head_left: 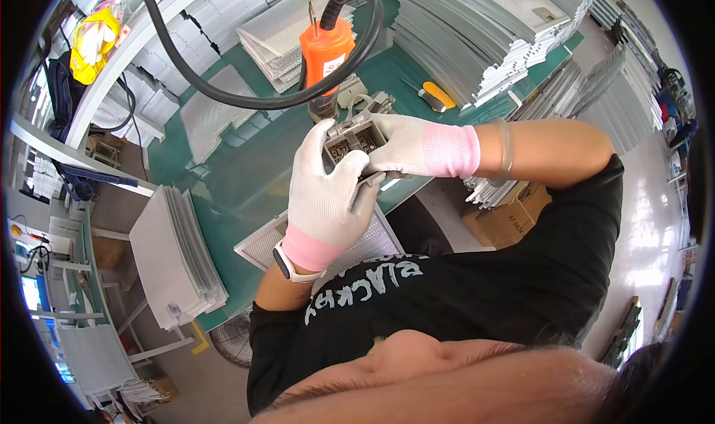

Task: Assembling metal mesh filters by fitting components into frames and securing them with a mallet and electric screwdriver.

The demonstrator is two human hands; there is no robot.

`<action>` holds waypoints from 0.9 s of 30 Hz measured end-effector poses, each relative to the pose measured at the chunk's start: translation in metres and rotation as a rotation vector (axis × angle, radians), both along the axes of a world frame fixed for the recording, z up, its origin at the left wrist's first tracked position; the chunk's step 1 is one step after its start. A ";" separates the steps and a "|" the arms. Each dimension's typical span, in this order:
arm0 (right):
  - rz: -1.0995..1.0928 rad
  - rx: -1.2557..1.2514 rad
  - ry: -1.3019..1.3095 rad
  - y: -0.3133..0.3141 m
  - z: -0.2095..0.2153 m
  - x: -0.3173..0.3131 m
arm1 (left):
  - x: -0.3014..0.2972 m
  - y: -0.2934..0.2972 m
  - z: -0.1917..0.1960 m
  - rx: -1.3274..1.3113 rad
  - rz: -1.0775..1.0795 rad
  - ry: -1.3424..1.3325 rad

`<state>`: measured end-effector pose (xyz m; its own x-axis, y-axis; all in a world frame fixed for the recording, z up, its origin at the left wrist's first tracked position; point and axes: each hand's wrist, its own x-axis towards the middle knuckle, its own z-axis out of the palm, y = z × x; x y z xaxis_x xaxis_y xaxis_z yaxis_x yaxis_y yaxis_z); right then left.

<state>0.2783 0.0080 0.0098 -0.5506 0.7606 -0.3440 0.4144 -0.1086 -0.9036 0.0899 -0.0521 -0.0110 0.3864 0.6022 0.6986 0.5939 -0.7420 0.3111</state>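
- Left hand (pixel 328 193) in a white glove with pink cuff, closed round the near side of a small grey parts box (pixel 356 142); thumb up along the box's left wall; a watch on the wrist.
- Right hand (pixel 402 147) in a matching glove, gripping the far right side of the same box; fingers wrapped on its wall, nothing else in it.
- Box held up in the air between both hands, above the green desk (pixel 223 178), just under the orange hanging power tool (pixel 326 48); two compartments show, with small dark bits inside, probably screws but too small to tell.
- A thin metal piece pokes out under the left hand's fingers, near the box; cannot tell if it is part of the box or a separate strip.
- Below the hands, a flat mesh filter panel (pixel 365 241) lies at the desk's near edge, apart from the box.
- Step in hand, as a judgement: handling the fastener box, steadying or opening it, before picking from it; no fastener in the fingers yet.
- Next move calls for one hand to let go while the other keeps the box level, so nothing spills; then a fine pinch into a compartment.
- Around: stacks of grey panels (pixel 179 253) left and far; yellow-handled cutter (pixel 434 95) on the desk; black hose (pixel 223 89) looping from the tool.
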 end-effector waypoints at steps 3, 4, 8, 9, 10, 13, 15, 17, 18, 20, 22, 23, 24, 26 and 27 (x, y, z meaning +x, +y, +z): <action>-0.007 -0.002 0.029 -0.002 0.000 0.001 | 0.001 -0.001 0.002 0.006 0.002 0.007; 0.003 -0.001 0.030 0.000 -0.001 0.001 | 0.001 -0.002 0.003 0.006 0.002 0.008; 0.014 -0.033 0.082 -0.002 0.004 0.000 | -0.003 0.004 0.003 -0.013 -0.027 0.027; 0.017 -0.032 0.082 -0.004 0.008 0.000 | -0.004 0.006 0.002 -0.008 -0.061 0.004; 0.005 -0.038 0.091 -0.006 0.013 0.000 | -0.004 0.006 0.003 -0.008 -0.059 0.004; 0.013 -0.068 0.134 -0.006 0.014 0.002 | -0.004 0.008 0.008 -0.080 -0.085 -0.129; 0.033 -0.090 0.168 -0.004 0.013 0.003 | -0.006 0.011 0.013 -0.135 -0.159 -0.131; 0.035 -0.100 0.167 -0.003 0.010 0.004 | -0.015 0.018 0.014 -0.137 -0.189 -0.125; 0.034 -0.099 0.167 -0.003 0.011 0.004 | -0.018 0.021 0.015 -0.142 -0.219 -0.118; 0.026 -0.086 0.207 -0.005 0.015 0.002 | -0.021 0.026 0.021 -0.162 -0.212 -0.105; 0.015 -0.056 0.184 -0.004 0.013 0.002 | -0.018 0.028 0.035 -0.170 -0.184 -0.066; 0.009 -0.023 0.162 -0.004 0.013 0.002 | -0.018 0.030 0.038 -0.168 -0.182 -0.066; 0.011 -0.021 0.162 -0.003 0.014 0.002 | -0.018 0.033 0.041 -0.173 -0.185 -0.044; -0.003 -0.018 0.158 -0.002 0.013 0.002 | -0.017 0.036 0.052 -0.137 -0.194 0.006; 0.000 -0.018 0.158 -0.002 0.014 0.001 | -0.017 0.039 0.060 -0.137 -0.191 0.007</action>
<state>0.2797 0.0058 0.0239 -0.5991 0.7550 -0.2665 0.2669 -0.1255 -0.9555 0.0728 -0.0136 0.0491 0.5069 0.6068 0.6123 0.4489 -0.7922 0.4135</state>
